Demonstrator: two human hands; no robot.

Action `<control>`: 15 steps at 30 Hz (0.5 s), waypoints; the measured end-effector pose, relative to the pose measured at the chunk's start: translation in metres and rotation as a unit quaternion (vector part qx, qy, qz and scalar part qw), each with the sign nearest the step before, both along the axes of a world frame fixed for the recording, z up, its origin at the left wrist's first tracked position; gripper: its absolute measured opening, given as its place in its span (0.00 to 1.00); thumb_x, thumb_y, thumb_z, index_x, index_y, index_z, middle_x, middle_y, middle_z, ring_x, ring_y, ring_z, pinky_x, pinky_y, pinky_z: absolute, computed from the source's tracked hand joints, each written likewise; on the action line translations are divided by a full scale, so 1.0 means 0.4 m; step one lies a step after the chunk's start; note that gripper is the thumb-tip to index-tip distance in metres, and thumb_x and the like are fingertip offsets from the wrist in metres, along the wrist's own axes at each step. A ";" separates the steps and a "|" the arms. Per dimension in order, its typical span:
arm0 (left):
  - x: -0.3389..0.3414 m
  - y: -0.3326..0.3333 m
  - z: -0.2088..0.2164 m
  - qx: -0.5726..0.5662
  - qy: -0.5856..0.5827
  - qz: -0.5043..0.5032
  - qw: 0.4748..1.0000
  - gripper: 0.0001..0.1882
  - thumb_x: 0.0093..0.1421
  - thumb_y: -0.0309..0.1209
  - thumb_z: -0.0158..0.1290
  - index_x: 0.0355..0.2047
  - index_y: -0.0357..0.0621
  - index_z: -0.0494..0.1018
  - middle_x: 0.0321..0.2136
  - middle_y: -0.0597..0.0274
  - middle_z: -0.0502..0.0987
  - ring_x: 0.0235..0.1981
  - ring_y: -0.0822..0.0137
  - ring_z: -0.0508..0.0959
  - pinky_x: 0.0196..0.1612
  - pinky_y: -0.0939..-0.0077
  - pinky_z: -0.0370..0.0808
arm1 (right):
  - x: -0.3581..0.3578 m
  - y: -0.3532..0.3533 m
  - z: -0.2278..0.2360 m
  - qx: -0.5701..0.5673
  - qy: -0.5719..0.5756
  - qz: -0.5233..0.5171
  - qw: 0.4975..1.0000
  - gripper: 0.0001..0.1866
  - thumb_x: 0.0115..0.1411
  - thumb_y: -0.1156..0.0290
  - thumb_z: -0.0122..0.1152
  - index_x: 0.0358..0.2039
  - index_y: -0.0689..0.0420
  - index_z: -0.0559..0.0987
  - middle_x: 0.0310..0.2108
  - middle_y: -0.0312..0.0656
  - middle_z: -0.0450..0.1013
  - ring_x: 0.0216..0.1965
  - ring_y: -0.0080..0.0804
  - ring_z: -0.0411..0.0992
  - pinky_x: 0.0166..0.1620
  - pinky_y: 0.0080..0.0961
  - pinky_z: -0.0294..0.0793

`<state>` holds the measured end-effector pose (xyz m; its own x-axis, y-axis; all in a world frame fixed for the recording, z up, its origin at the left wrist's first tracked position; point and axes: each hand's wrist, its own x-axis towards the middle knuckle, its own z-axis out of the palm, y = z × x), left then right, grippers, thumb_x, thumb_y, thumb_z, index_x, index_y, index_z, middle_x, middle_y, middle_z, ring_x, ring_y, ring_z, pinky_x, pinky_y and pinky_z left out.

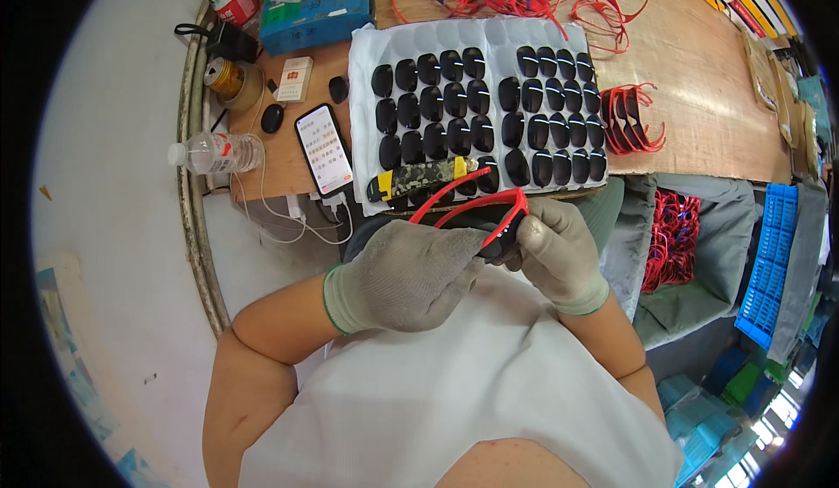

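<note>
- The frame sits between the fingertips of both hands, just in front of the person's shirt, its arms pointing up and away from the left fingers.
- It will likely handle as light and springy: thin plastic by its look, apt to flex at the arms and to crack if twisted hard.
- The dark lens at its front looks smooth, so probably slippery and easily scratched; the rim and the corner near the hinge seem the best hold.
- The frame is bright red, slim and glossy; how much of the front is filled cannot be told behind the left fingers.
- The left hand, gloved in grey, has thumb and fingers pinching the front's near edge.
- The right hand, also gloved, pinches the opposite corner, fingers curled.
- Just beyond the fingers lie a patterned tool and a white tray of lenses.
- Past the right fingers, a row of red frames rests on the table.
</note>
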<state>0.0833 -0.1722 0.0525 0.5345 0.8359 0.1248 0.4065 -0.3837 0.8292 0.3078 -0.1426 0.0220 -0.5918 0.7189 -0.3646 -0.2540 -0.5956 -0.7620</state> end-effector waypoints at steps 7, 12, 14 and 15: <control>-0.023 -0.014 0.007 -0.097 -0.038 0.051 0.993 0.08 0.63 0.25 0.49 0.41 0.37 0.73 0.21 0.58 0.76 0.19 0.55 0.78 0.25 0.66 0.75 | -0.050 0.002 0.038 0.017 -0.027 -0.022 0.999 0.13 0.66 0.67 0.54 0.32 0.65 0.79 0.26 0.38 0.73 0.27 0.24 0.69 0.33 0.23 0.69; -0.042 -0.032 0.004 -0.067 -0.059 0.023 0.996 0.12 0.67 0.31 0.44 0.43 0.34 0.71 0.16 0.63 0.72 0.17 0.61 0.76 0.26 0.68 0.74 | -0.040 0.005 0.056 0.294 -0.046 -0.005 0.955 0.09 0.59 0.74 0.62 0.38 0.65 0.81 0.30 0.38 0.75 0.32 0.25 0.71 0.37 0.25 0.71; -0.040 -0.028 0.017 -0.108 -0.074 0.030 0.991 0.13 0.67 0.30 0.44 0.46 0.32 0.70 0.17 0.62 0.73 0.18 0.61 0.76 0.26 0.68 0.74 | -0.052 -0.011 0.069 0.264 -0.049 -0.032 0.963 0.09 0.58 0.77 0.64 0.39 0.65 0.81 0.32 0.39 0.77 0.34 0.24 0.73 0.39 0.24 0.73; -0.037 -0.029 0.022 -0.130 -0.081 0.035 0.988 0.14 0.67 0.29 0.44 0.47 0.32 0.69 0.18 0.62 0.73 0.18 0.62 0.76 0.26 0.69 0.74 | -0.053 -0.014 0.074 0.250 -0.055 -0.036 0.966 0.09 0.58 0.78 0.64 0.40 0.65 0.81 0.33 0.39 0.77 0.35 0.23 0.73 0.40 0.24 0.73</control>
